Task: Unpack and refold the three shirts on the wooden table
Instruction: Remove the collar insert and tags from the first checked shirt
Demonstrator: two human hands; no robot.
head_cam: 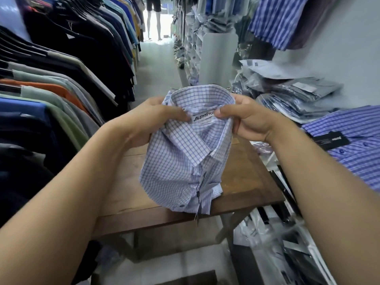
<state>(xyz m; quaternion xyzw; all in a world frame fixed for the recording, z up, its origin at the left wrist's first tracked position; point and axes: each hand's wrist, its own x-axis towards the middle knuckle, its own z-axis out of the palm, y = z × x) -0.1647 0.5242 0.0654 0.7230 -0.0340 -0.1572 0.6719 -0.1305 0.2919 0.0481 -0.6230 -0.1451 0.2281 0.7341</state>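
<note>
Left hand (156,114) pinches checked shirt (185,161) collar | right hand (244,118) grips collar's right side | shirt hangs above wooden table (246,182)

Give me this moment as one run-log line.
left hand: grips checked shirt collar | right hand: grips collar | shirt: out of bag, folded, held over wooden table
</note>
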